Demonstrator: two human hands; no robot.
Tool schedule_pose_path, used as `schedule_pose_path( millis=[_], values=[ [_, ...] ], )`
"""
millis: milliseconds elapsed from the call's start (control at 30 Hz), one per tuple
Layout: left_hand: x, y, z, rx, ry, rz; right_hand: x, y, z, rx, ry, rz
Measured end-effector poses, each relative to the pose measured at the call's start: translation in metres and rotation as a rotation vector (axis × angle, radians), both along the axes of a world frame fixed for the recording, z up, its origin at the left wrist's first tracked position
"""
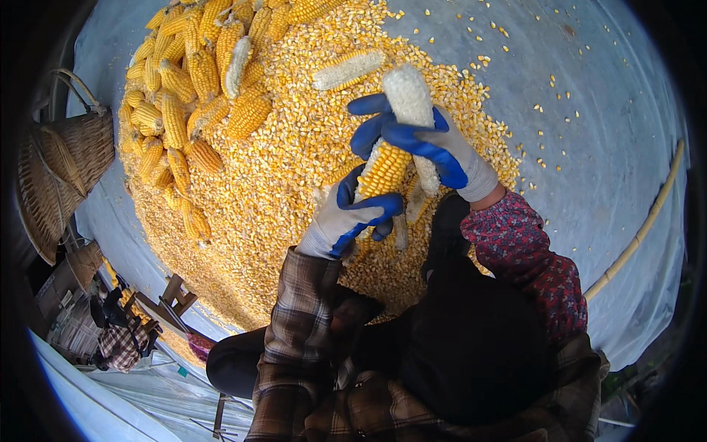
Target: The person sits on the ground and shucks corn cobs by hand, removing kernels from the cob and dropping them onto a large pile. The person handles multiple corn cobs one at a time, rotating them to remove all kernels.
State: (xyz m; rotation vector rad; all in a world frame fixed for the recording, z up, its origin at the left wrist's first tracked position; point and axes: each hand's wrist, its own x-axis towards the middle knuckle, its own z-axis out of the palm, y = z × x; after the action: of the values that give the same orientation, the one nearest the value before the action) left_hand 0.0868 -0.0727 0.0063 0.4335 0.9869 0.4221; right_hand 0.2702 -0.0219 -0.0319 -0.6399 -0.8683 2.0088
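Observation:
Both hands wear grey work gloves with blue coated palms. My left hand (362, 210) grips the lower end of a partly shelled corn cob (385, 168), which still bears rows of yellow kernels. In my right hand (425, 143) is a bare, pale corncob (409, 94), held lengthwise with its far end sticking out past the fingers. The two cobs lie against each other, and the right fingers also curl over the top of the kernelled one. Beneath the hands spreads a thick layer of loose corn kernels (265, 182).
Unshelled corn ears (174, 119) are heaped at the upper left. A half-shelled cob (349, 69) rests on the kernels beyond my hands. Plastic sheeting (596, 138) lies underneath, with a bamboo pole (640, 237) along its right side. Woven baskets (83, 149) and a wooden stool (177, 295) stand left.

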Motion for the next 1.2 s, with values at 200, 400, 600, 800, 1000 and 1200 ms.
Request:
schedule_pose_path(
  millis=[200,400,600,800,1000,1200],
  values=[
    [-0.006,0.007,0.014,-0.110,0.046,-0.036,-0.005,-0.011,0.011,0.685,-0.555,0.024],
    [0.015,-0.009,0.006,0.912,0.998,-0.497,-0.029,-0.019,0.017,0.191,-0.838,0.049],
    [0.030,-0.009,-0.009,0.934,1.182,-0.704,-0.013,-0.002,-0.004,-0.497,-0.299,-0.143],
    [0.004,0.008,-0.002,-0.096,-0.221,-0.016,0.012,-0.015,0.002,0.007,-0.079,0.052],
    [0.010,0.007,-0.011,0.074,0.353,-0.460,-0.017,-0.016,0.007,0.032,-0.751,-0.074],
    [0.033,0.014,-0.028,0.704,1.113,-0.799,-0.016,0.004,-0.014,-0.434,-0.466,-0.243]
  ],
)
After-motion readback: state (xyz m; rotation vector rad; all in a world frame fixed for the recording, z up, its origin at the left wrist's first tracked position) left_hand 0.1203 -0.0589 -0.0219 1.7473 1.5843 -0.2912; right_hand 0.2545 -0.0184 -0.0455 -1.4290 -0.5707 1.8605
